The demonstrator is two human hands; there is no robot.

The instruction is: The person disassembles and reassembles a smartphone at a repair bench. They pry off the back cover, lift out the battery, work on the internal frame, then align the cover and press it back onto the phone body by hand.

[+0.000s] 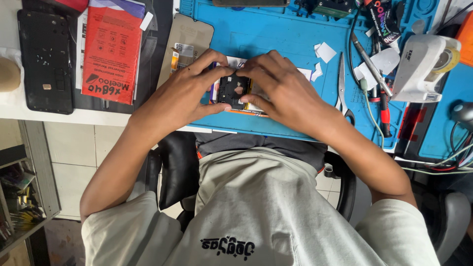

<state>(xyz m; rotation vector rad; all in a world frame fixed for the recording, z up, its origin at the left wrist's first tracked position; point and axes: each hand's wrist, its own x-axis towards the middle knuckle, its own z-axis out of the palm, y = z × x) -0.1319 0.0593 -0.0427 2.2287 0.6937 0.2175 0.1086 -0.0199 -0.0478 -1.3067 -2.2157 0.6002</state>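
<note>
Centrally, you hold a small dark phone part (233,91) over the blue work mat (290,44), just at its near edge. Your left hand (189,91) and right hand (281,88) close on it together, fingertips pinching its edges. Judged from this grip, you are seating or pressing the part; the next move calls for even pressure. Scissors (343,86) lie to the right.

The work mat (290,44) is bright blue, the packet (112,51) red with dark print, the tape dispenser (422,66) white, the phone frame (45,59) black.
</note>
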